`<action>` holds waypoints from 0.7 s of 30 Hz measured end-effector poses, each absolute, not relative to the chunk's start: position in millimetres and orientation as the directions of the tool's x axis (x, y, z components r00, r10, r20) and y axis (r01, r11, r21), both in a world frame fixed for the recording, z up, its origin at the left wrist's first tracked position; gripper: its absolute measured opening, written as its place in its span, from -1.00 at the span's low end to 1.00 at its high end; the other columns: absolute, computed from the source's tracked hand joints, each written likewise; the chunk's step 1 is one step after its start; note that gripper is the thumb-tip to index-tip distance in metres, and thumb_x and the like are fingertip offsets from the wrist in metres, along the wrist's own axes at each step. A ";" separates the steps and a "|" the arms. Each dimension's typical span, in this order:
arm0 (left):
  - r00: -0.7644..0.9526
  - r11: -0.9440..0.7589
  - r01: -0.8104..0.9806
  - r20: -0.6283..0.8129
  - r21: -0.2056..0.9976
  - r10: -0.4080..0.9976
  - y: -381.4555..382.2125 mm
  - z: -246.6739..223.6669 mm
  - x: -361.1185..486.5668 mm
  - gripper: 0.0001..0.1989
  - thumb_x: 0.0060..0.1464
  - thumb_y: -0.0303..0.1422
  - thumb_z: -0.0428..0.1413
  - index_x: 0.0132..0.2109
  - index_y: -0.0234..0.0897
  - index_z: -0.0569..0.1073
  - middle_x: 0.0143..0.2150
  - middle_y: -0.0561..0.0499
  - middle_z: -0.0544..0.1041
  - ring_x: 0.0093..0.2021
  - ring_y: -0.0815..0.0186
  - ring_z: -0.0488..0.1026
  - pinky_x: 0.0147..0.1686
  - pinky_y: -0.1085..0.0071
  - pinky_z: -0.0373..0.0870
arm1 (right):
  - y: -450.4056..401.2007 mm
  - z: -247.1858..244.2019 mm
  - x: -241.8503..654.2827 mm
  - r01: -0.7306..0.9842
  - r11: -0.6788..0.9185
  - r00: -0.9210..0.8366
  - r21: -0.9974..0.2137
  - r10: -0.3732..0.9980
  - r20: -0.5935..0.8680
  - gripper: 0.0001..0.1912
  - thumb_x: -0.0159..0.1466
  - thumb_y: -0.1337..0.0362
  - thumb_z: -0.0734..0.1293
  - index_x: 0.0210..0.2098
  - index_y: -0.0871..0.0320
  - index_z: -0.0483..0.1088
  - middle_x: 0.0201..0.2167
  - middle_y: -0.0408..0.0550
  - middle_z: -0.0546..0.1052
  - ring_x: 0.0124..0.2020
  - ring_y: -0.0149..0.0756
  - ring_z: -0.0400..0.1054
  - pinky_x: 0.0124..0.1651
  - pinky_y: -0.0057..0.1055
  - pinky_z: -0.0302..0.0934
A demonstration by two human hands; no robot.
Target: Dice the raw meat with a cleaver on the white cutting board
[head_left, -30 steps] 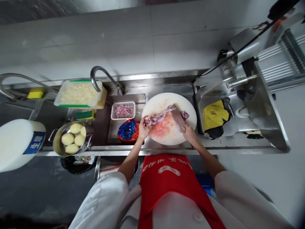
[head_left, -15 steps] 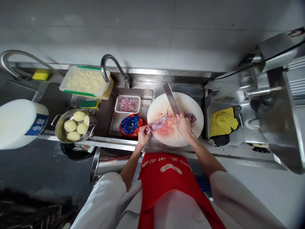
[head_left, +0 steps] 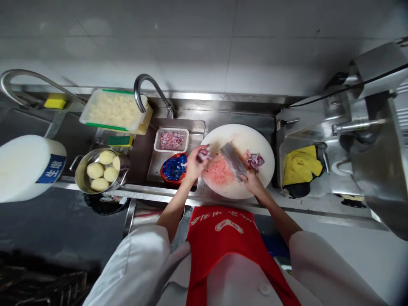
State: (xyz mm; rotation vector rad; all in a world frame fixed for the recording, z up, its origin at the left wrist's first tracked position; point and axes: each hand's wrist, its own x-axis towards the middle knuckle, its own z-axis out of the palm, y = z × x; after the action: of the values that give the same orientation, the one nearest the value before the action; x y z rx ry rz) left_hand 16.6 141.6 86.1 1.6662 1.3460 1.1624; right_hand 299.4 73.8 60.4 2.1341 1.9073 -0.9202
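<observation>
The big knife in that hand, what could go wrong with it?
The left hand, holding meat, is near the knife in the right hand, so a slip might cut the left hand. The white board is smeared red; it may be slippery, so the knife could skid.

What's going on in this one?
A person is working with raw meat at a round white cutting board. The left hand holds a piece of meat at the board's left side, while the right hand grips a cleaver over the middle. A dark lump of meat lies on the right. In the sink to the left, a white basket holds small meat pieces.
</observation>
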 end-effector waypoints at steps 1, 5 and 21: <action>0.192 -0.252 0.426 0.185 0.869 0.964 148.6 81.8 32.1 -0.49 0.06 -0.48 0.11 0.19 -0.27 0.35 -0.02 -0.08 0.53 -0.09 0.27 0.49 -0.05 0.36 0.41 | 70.3 58.8 306.6 0.937 -0.203 0.028 -0.285 0.856 -0.516 -0.64 0.45 0.16 0.16 0.04 0.27 0.39 -0.07 0.17 0.56 -0.01 -0.13 0.45 -0.09 -0.41 0.17; 0.406 -0.329 0.812 -0.061 0.482 0.912 152.7 53.7 69.6 -0.59 0.14 -0.41 0.13 0.14 -0.35 0.39 0.09 -0.26 0.47 0.07 0.00 0.40 0.10 0.10 0.30 | 56.5 58.8 326.5 0.936 -0.279 0.129 -0.216 0.840 -0.528 -0.63 0.47 0.17 0.12 0.07 0.30 0.36 -0.09 0.20 0.57 -0.02 -0.10 0.45 -0.08 -0.38 0.16; 0.310 -0.329 0.944 -0.376 0.012 0.873 113.8 52.5 0.7 -0.70 0.35 -0.44 -0.17 0.10 -0.43 0.35 0.06 -0.30 0.41 0.08 0.04 0.37 -0.04 0.27 0.37 | 64.5 123.2 242.1 0.949 -0.216 0.063 -0.228 0.842 -0.536 -0.61 0.49 0.21 0.03 0.15 0.27 0.27 -0.14 0.22 0.58 -0.11 -0.09 0.51 -0.13 -0.35 0.22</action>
State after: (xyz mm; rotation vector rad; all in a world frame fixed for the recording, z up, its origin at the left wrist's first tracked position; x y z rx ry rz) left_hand 0.7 113.8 52.5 2.3457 1.6616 -0.4476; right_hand 242.1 64.5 123.2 2.1475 1.8390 -0.8659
